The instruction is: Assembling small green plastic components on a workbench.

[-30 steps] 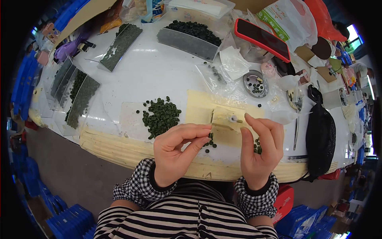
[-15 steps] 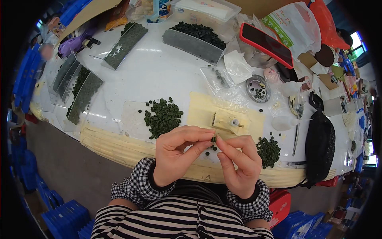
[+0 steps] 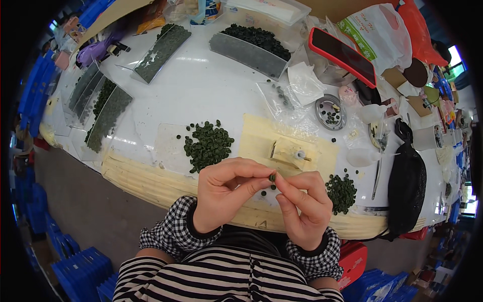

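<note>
Between the fingertips of my left hand (image 3: pixel 221 194) and my right hand (image 3: pixel 308 209) is a small dark green round piece (image 3: pixel 272 177). Both hands are closed in a pinch and meet at it, above the table's near edge. Just below the fingertips lie a couple of loose green pieces (image 3: pixel 263 193). A heap of similar green pieces (image 3: pixel 209 146) sits beyond my left hand, and a smaller heap (image 3: pixel 341 194) lies right of my right hand. Beyond the fingertips, a small cream block with a metal peg (image 3: pixel 297 155) stands on a yellow sheet (image 3: pixel 254 136).
Clear trays of green pieces stand at the left (image 3: pixel 108 118), far left (image 3: pixel 162 53) and back (image 3: pixel 249 55). To the right are a round metal dish (image 3: pixel 330 111), a red-cased phone (image 3: pixel 343 56), plastic bags (image 3: pixel 377 35), tweezers (image 3: pixel 376 178) and a black mesh pouch (image 3: pixel 405 186).
The view has shifted slightly, so the table things appear a little further right. Both hands keep their pinch on the small green piece, with hardly any movement.
</note>
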`<state>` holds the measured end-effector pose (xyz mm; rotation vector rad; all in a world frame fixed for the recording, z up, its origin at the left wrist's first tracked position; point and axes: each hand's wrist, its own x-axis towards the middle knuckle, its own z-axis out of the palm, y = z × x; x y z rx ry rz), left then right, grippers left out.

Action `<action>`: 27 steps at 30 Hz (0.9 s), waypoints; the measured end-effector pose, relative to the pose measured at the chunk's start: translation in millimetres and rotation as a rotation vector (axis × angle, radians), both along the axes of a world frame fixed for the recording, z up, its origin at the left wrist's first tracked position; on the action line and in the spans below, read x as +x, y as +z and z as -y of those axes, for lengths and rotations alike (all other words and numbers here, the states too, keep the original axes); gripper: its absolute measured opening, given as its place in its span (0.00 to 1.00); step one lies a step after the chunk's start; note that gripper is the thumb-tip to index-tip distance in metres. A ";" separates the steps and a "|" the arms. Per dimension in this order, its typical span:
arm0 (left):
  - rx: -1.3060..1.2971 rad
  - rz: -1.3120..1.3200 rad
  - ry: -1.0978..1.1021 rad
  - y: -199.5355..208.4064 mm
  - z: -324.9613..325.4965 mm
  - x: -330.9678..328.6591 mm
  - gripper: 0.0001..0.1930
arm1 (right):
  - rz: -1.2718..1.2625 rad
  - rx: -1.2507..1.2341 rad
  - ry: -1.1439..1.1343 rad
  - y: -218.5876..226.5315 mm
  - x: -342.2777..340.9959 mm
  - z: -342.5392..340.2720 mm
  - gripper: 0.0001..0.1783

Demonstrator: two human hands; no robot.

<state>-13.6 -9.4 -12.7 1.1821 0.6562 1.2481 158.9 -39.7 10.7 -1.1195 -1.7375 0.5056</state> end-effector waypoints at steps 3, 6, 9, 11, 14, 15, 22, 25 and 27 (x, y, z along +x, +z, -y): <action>0.038 -0.048 0.014 1.5 -1.1 -0.2 0.12 | -0.008 -0.004 0.011 -1.1 0.2 -0.9 0.21; 0.064 -0.069 0.032 2.3 -0.4 0.2 0.12 | -0.006 0.006 0.023 -1.8 1.2 -0.7 0.21; 0.082 -0.086 0.035 2.0 -0.5 -0.5 0.12 | -0.005 0.012 0.033 -2.4 1.5 -1.4 0.21; 0.099 -0.108 0.044 2.7 -1.4 -0.9 0.12 | 0.000 0.015 0.042 -2.3 2.1 -2.6 0.21; 0.106 -0.132 0.058 2.6 -1.1 -0.9 0.12 | -0.010 0.024 0.055 -3.2 2.7 -3.4 0.21; 0.106 -0.138 0.063 2.3 -0.8 -0.9 0.12 | -0.006 0.019 0.059 -2.9 3.0 -3.5 0.21; 0.126 -0.178 0.042 4.7 -0.2 -3.3 0.11 | 0.015 0.015 0.078 -3.3 5.4 -3.2 0.22; 0.134 -0.171 0.042 3.3 -0.1 -3.1 0.11 | 0.021 0.026 0.088 -3.0 5.9 -3.7 0.22; 0.139 -0.179 0.038 3.5 -0.2 -3.5 0.10 | 0.026 0.033 0.093 -3.1 6.4 -4.2 0.22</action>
